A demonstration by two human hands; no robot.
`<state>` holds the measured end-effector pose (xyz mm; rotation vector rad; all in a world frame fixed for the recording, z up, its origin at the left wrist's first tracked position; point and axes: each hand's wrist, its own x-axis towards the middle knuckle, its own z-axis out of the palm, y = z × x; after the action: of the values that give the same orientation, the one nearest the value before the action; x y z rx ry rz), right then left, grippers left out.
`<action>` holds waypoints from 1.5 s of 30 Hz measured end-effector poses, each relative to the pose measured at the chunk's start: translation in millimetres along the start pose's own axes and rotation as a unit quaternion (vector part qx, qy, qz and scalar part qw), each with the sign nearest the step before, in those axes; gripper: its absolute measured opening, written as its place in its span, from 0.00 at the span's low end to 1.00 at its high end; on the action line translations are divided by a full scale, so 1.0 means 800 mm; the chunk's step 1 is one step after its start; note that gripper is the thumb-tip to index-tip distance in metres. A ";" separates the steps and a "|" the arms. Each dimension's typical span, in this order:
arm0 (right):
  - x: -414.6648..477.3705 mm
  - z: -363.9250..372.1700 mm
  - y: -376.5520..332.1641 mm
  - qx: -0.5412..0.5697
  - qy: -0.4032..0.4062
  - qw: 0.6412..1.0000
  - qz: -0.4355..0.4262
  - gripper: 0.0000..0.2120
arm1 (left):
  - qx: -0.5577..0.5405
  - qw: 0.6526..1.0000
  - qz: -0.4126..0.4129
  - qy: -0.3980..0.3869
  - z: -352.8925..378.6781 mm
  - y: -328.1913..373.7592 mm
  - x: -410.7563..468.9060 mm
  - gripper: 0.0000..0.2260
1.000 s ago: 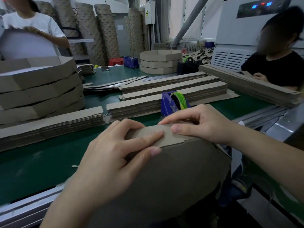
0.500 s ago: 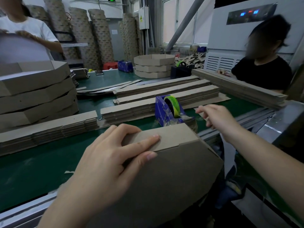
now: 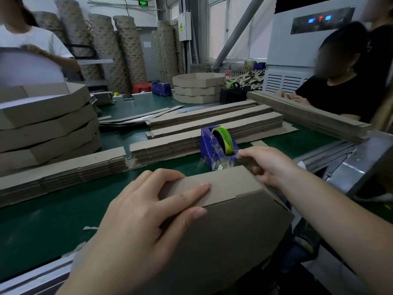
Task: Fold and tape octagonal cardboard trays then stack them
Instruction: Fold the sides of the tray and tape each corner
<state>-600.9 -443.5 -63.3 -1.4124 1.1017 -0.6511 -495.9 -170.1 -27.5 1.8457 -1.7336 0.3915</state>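
I hold a folded brown cardboard tray (image 3: 229,226) against the near edge of the green belt. My left hand (image 3: 144,211) grips its overlapped seam, fingers on top and thumb on the side wall. My right hand (image 3: 270,165) is at the blue tape dispenser (image 3: 214,150) just beyond the tray and pinches the clear tape end at its front. A green and yellow roll sits in the dispenser. A stack of finished octagonal trays (image 3: 42,124) stands at the left.
Piles of flat cardboard strips (image 3: 191,143) lie across the green belt (image 3: 53,220). A second tray stack (image 3: 197,88) and another blue dispenser (image 3: 161,88) stand at the far end. One person works at the far left, another sits at the right.
My right hand left the tray's seam and went forward to the tape dispenser, where it now pinches the tape end. My left hand stays on the seam.
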 end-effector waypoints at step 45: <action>-0.043 -0.037 0.021 -0.216 0.050 0.969 -0.114 0.11 | 0.002 1.000 0.002 -0.014 -0.003 0.011 -0.001 0.17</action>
<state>-645.3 -423.9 -67.3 -1.9183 1.2199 -0.6752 -504.5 -168.2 -23.9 1.8592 -1.7561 0.3723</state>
